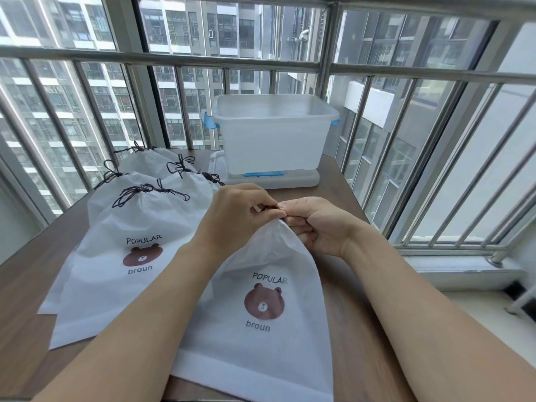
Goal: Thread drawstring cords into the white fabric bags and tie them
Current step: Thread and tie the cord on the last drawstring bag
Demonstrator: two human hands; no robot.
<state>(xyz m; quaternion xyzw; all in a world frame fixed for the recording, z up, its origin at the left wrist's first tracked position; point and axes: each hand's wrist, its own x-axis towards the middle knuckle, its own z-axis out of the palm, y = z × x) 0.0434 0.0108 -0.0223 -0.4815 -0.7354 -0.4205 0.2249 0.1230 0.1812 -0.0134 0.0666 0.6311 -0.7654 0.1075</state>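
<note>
The left hand [232,216] and right hand [316,224] meet at the gathered neck of the near bag [261,329], which lies flat on the desk [362,343]; both grips are closed, pinching the dark cord [271,209] between fingertips; a pile of tied bags [130,227] sits to the left; a clear plastic box [272,134] stands behind.

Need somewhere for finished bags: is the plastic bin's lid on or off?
Off: the plastic bin stands open-topped on its lid.
</note>
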